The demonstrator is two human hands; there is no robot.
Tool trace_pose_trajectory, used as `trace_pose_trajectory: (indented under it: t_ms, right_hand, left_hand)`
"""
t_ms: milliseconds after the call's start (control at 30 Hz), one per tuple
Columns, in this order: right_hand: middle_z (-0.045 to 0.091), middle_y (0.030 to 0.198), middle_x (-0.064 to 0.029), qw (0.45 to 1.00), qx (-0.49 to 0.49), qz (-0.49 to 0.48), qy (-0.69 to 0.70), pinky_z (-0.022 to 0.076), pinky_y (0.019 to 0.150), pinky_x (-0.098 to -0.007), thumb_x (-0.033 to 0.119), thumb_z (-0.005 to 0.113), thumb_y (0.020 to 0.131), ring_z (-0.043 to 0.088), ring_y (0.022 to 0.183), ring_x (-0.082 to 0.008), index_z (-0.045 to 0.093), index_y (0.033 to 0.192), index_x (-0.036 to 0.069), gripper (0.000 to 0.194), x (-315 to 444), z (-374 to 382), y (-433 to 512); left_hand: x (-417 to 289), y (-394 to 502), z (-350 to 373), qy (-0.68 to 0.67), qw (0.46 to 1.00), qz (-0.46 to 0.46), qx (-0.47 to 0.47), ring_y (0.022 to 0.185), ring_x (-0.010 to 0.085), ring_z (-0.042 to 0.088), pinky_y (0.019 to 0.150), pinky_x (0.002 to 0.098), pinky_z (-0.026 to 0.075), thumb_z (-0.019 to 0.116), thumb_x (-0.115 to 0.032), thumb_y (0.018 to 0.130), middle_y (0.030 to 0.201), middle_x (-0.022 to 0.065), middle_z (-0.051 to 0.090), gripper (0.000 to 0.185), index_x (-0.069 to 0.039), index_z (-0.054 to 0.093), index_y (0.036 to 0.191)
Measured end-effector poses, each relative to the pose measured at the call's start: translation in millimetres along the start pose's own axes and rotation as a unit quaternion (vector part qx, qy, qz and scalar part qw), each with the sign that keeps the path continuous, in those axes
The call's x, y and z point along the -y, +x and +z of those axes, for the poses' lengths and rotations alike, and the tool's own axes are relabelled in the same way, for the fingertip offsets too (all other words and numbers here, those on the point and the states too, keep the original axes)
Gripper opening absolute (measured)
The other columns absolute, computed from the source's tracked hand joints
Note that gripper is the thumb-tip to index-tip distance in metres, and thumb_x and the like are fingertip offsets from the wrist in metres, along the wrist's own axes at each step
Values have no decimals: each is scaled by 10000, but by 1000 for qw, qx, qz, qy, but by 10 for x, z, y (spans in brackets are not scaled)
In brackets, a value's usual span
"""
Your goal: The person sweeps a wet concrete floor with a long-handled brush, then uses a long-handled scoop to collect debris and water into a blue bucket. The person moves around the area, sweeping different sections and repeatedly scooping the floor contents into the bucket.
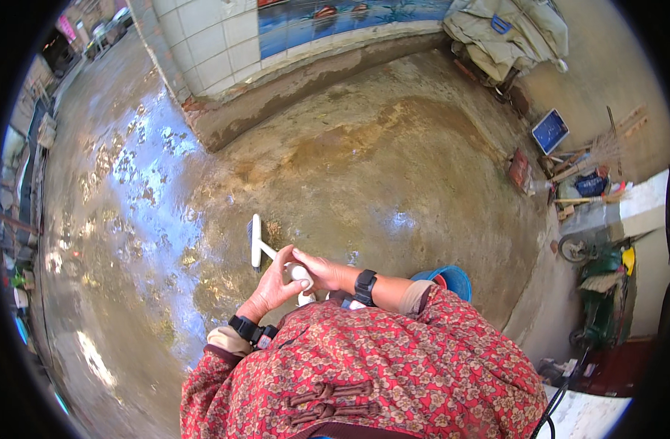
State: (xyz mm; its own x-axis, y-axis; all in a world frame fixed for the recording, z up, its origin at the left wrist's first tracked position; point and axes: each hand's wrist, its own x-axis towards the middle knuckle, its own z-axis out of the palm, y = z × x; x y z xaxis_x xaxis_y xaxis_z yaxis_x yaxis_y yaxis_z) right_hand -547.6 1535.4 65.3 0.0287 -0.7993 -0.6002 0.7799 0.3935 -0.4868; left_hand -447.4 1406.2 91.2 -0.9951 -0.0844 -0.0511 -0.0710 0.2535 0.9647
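A long-handled floor brush with a white head [256, 241] and dark bristles rests on the wet concrete floor in front of me. Its white handle rises toward my body, and the rounded top end [299, 276] sits between my hands. My left hand [274, 285] curls around the handle's end, thumb across it. Against the handle's other side lies my right hand [319, 270], its fingertips close to those of the left; its palm side is partly hidden. Each wrist bears a black strap with a small device. Beside my right forearm stands a blue bucket [456, 281] with something red inside.
A low tiled wall [219, 33] with a concrete base juts in ahead. At the right are a tarp-covered heap [505, 41], a blue tray [550, 131], wood scraps and bags, and a green scooter [604, 296]. Wet, shiny concrete [148, 175] extends to the left.
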Motion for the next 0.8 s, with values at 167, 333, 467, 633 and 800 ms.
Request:
trace_pose_trajectory:
  t_ms: [167, 333, 467, 633, 800]
  right_hand:
    - [518, 890, 6, 997, 70, 8, 30, 386, 556, -273, 608, 338, 799, 487, 699, -127, 456, 1067, 170, 526, 1, 29, -9]
    - [531, 968, -26, 997, 76, -20, 17, 433, 652, -300, 622, 444, 742, 532, 800, -173, 444, 1075, 181, 553, -37, -63, -50]
    - [516, 1018, -41, 995, 85, -13, 58, 488, 597, -276, 595, 467, 746, 565, 796, -176, 421, 1113, 141, 586, -51, -126, -80]
    - [543, 977, -45, 994, 99, -16, 48, 466, 651, -290, 536, 422, 806, 562, 811, -179, 428, 1103, 127, 505, -92, -207, -81]
    - [523, 1020, -35, 995, 96, 5, 19, 434, 638, -297, 673, 396, 722, 550, 797, -173, 472, 1078, 147, 640, -126, -238, -51]
  left_hand:
    - [-93, -29, 24, 78, 996, -28, -18, 996, 317, 488, 853, 361, 394, 619, -245, 694, 1049, 188, 504, 568, -4, 388, 1153]
    - [-27, 58, 18, 217, 975, 50, -8, 893, 341, 502, 766, 387, 421, 571, -167, 716, 935, 153, 536, 312, -40, 501, 992]
    - [49, 130, 24, 259, 964, 61, 4, 909, 326, 500, 774, 382, 421, 554, -136, 715, 979, 136, 524, 277, -42, 513, 973]
    - [67, 171, 61, 271, 962, 36, 12, 911, 319, 502, 773, 378, 419, 562, -195, 728, 976, 134, 524, 284, -41, 515, 963]
    - [98, 191, 96, 261, 964, 16, 48, 874, 339, 506, 748, 375, 426, 583, -254, 719, 954, 155, 517, 337, -33, 514, 965]
